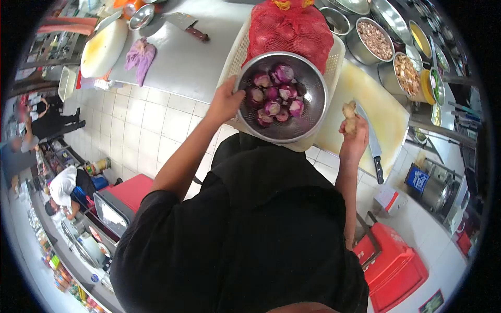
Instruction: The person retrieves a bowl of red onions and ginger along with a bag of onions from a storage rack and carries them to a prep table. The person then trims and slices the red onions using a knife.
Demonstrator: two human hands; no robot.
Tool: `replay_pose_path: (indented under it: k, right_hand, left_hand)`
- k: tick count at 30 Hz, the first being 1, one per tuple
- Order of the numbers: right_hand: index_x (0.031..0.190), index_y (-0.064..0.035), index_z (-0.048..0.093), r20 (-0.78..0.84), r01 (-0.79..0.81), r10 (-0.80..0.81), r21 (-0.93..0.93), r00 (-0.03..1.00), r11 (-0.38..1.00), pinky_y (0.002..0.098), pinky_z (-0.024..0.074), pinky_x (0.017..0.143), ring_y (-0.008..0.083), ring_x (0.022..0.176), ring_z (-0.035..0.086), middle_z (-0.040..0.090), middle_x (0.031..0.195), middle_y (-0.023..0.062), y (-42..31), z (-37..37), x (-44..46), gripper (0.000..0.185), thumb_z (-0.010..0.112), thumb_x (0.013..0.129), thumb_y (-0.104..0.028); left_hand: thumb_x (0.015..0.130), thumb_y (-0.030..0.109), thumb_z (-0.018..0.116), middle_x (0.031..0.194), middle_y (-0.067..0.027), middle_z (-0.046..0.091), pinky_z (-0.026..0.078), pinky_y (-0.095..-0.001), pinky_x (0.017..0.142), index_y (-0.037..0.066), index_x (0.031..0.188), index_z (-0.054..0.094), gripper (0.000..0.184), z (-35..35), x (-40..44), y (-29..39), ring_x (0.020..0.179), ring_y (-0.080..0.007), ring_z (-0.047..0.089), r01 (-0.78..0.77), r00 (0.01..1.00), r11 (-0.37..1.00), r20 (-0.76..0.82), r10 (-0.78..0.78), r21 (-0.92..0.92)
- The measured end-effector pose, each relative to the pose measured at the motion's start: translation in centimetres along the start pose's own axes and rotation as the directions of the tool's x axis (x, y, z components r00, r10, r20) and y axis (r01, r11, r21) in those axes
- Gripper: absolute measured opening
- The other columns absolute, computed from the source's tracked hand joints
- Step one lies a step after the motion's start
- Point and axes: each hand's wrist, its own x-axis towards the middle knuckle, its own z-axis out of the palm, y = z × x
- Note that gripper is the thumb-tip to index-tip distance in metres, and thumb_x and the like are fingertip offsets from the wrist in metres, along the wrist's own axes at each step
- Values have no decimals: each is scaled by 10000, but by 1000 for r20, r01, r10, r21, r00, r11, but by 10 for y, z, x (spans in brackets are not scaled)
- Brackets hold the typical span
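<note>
My left hand (pixel 228 100) grips the left rim of a metal colander (pixel 312 117). Several peeled purple onions (pixel 272 108) lie inside it. The colander rests over the front of a cream plastic basket (pixel 229 70), which also carries a red mesh sack (pixel 292 34) of onions. In my right hand (pixel 355 136) is a knobbly piece of ginger (pixel 349 116), pinched between the fingers above the cutting board (pixel 339 94). Just right of that hand, a knife (pixel 371 133) lies on the board with its black handle toward me.
On the steel counter (pixel 172 68) at left lie a cleaver (pixel 187 25), a purple cloth (pixel 141 58) and a round white board (pixel 104 49). Metal pots of chopped food (pixel 374 40) crowd the back right. A red bin (pixel 391 261) stands at lower right. Other people (pixel 65 185) are at far left.
</note>
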Motion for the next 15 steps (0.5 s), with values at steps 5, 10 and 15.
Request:
replay_pose_path:
  k: [5, 10, 15]
  right_hand:
    - [1102, -1, 595, -210, -110, 97, -52, 973, 993, 296, 507, 640, 162, 765, 627, 662, 910, 108, 39, -39, -26, 311, 530, 1013, -292]
    - [1019, -12, 626, -211, -199, 195, 0, 958, 980, 286, 530, 577, 152, 697, 629, 664, 860, 85, 71, -18, -40, 245, 558, 1003, -247]
    - [994, -20, 623, -99, -136, 137, 9, 986, 991, 286, 522, 588, 140, 676, 602, 644, 835, 62, 68, -34, -14, 220, 564, 999, -232]
  left_hand:
    - [916, 27, 586, 1124, -88, 674, 524, -292, 835, 2, 1274, 557, 360, -62, 10, 16, 977, -162, 637, 59, 995, 985, -64, -70, -165]
    - [894, -14, 543, 830, -20, 670, 396, -212, 402, 53, 1113, 615, 240, -118, 20, 60, 571, -83, 588, -144, 939, 939, -342, 30, -313]
    - [926, 29, 548, 759, 4, 637, 323, -214, 364, 75, 1125, 601, 211, -115, 5, 78, 469, -53, 490, -136, 898, 988, -430, 93, -69]
